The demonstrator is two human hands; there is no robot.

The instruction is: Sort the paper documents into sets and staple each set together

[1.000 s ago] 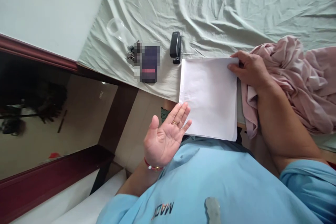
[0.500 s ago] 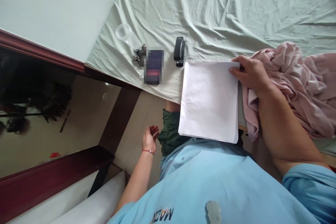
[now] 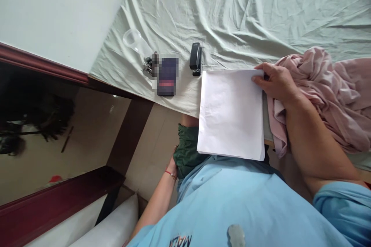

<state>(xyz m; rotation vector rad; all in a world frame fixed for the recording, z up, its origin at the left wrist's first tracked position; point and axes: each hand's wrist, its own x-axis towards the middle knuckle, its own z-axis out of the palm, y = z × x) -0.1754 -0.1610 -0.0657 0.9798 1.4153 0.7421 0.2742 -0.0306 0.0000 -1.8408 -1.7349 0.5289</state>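
A stack of white paper [image 3: 230, 114] lies partly on the bed's edge and partly over my lap. My right hand [image 3: 276, 81] pinches its top right corner, thumb on top. My left hand [image 3: 173, 162], with a red string bracelet at the wrist, is down beside the green shorts [image 3: 187, 148]; its fingers are mostly hidden behind the leg. A black stapler [image 3: 195, 58] rests on the sheet just beyond the paper's top left corner.
Left of the stapler lie a blurred dark flat object [image 3: 167, 76], a bunch of keys [image 3: 148, 65] and a clear plastic cup [image 3: 136, 40] on its side. A pink cloth [image 3: 324, 96] is heaped at the right. A dark red wooden frame [image 3: 43, 61] borders the left.
My left hand has moved right, from open air beside the leg to against the shorts, where its fingers have gone out of sight. My right hand keeps its hold on the paper.
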